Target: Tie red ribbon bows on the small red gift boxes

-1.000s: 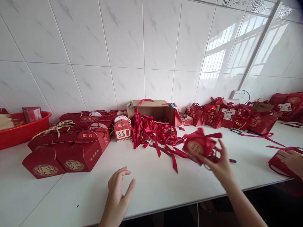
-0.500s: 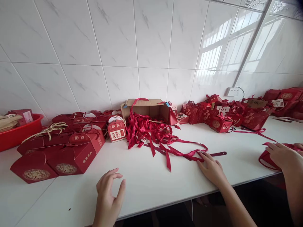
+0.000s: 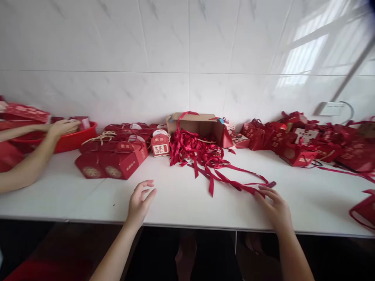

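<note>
My left hand [image 3: 140,202] hovers over the white table with its fingers curved and apart, holding nothing. Thumb and fingers of my right hand [image 3: 275,208] close on the end of a red ribbon [image 3: 234,183], which trails from a tangled heap of ribbons [image 3: 190,146]. The heap spills out of a cardboard box [image 3: 191,116] lying on its side. Just beyond my right fingertips shows the end of a flat dark red strip [image 3: 272,184]; the ribbons partly cover it. A small red and white gift box [image 3: 160,143] stands left of the heap.
Red gift boxes with cord handles [image 3: 117,160] stand at left. Another person's hand [image 3: 63,127] reaches over a red basin [image 3: 73,142]. Several red gift bags and boxes [image 3: 301,154] line the wall at right, below a power socket [image 3: 331,108]. Another red box [image 3: 365,210] sits at the right edge.
The view has turned left, bringing the red basin and another person's arms into sight. My right hand has closed on the ribbon. The co-worker's hands at right have left the view.
</note>
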`<state>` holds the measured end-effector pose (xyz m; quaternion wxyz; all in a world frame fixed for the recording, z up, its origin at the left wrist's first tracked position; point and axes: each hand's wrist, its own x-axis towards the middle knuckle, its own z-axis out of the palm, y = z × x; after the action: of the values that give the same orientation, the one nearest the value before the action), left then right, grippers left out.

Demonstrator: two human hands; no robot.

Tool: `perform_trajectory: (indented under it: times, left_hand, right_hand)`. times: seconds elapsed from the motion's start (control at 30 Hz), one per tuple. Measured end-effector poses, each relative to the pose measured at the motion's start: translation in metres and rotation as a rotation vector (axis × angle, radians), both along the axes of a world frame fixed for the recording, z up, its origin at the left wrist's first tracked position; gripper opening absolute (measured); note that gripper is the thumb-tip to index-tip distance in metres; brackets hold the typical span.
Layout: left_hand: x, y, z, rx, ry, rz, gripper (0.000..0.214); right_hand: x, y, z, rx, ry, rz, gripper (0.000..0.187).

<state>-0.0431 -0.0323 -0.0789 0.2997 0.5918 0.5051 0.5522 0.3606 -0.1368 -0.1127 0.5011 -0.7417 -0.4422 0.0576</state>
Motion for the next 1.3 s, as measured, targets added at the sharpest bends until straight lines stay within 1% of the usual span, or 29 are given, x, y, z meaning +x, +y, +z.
perform_trajectory:
  times: [0.07,0.13,0.2,0.3,0.43,0.57,0.6,0.7,0.8,1.13,1.3]
  left_hand:
    - [0.001,-0.002,0.003,-0.016,-0.035,-0.011,0.025]
    - [0.001,-0.002,0.006,-0.029,-0.074,-0.013,0.024]
    - [0.001,-0.001,0.007,-0.045,-0.105,-0.028,0.022]
    - [0.002,0.000,0.010,-0.089,-0.118,-0.087,0.021]
    - [0.002,0.002,0.012,-0.133,-0.098,-0.147,0.023]
    - [0.000,0.005,0.010,-0.151,-0.058,-0.168,0.011]
    - [0.000,0.006,0.009,-0.156,-0.044,-0.172,0.011]
    - [-0.001,0.008,0.007,-0.171,0.001,-0.188,0.022]
    - [-0.001,0.009,0.007,-0.173,0.033,-0.203,0.028]
    - [-0.001,0.004,0.009,-0.157,0.057,-0.222,0.027]
    - [0.000,0.003,0.007,-0.154,0.044,-0.168,0.027]
  right_hand:
    - [0.002,-0.003,0.000,0.056,0.086,-0.002,0.041]
    - [0.005,-0.004,-0.001,0.058,0.133,-0.010,0.042]
    - [0.007,-0.004,-0.001,0.014,0.115,-0.012,0.041]
    - [0.009,-0.003,-0.002,-0.024,0.061,0.004,0.038]
    - [0.010,-0.003,-0.001,-0.024,0.045,0.036,0.035]
    - [0.008,-0.005,0.003,0.001,0.089,0.048,0.035]
    - [0.008,-0.006,0.004,0.006,0.098,0.042,0.036]
    - [0.006,-0.007,0.007,-0.002,0.119,0.024,0.038]
    - [0.004,-0.007,0.009,-0.012,0.129,0.037,0.037]
    - [0.001,-0.008,0.011,-0.015,0.130,0.067,0.037]
    - [-0.003,-0.010,0.016,-0.034,0.160,0.053,0.036]
